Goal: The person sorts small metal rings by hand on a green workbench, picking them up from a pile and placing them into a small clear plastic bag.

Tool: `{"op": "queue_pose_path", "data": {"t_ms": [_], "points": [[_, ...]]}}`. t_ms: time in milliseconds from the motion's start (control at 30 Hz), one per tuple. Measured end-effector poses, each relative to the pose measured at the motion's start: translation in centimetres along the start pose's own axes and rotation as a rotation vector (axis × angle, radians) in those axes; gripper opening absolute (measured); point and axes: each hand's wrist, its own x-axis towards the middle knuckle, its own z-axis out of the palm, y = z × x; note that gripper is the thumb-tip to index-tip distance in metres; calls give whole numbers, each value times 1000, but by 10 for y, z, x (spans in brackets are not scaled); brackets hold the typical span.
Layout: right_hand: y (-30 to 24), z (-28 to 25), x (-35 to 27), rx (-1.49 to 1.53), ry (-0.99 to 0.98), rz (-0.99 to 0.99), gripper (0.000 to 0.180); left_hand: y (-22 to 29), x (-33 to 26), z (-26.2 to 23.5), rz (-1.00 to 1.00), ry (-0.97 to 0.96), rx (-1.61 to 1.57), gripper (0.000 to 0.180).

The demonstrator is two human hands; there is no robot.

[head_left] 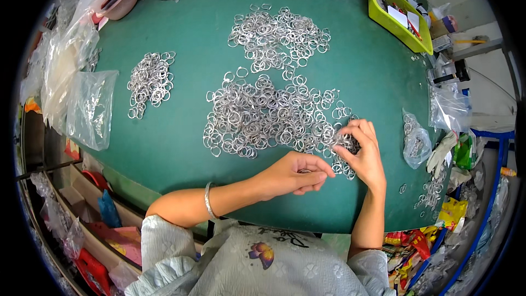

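Silver metal rings (257, 112) lie in a wide loose pile on the green table (186, 148) in front of me. My right hand (364, 153) is at the pile's right end, thumb and fingers curved around a few rings (348, 142). Beside it, nearer to me, my left hand (300, 175) is held just off the pile's front edge. Its fingers are curled in toward the thumb; a small glint shows between them, but what they hold is mostly hidden. A silver bangle (209, 200) circles my left wrist.
More rings form a far heap (279, 38) and a smaller left heap (150, 85). Clear bags (90, 109) line the left edge; a pink basket (120, 0) stands behind. At right are a yellow-green tray (400, 22), a bag of rings (416, 145) and a glove (441, 153).
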Motion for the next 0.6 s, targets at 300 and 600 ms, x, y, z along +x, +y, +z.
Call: {"op": "queue_pose_path", "data": {"t_ms": [300,600], "points": [[6,1,9,238,187,121,19,4,-3,0,-32,-10,5,28],[5,11,14,33,235,-47,10,3,-4,1,-53,-49,80,32]]}}
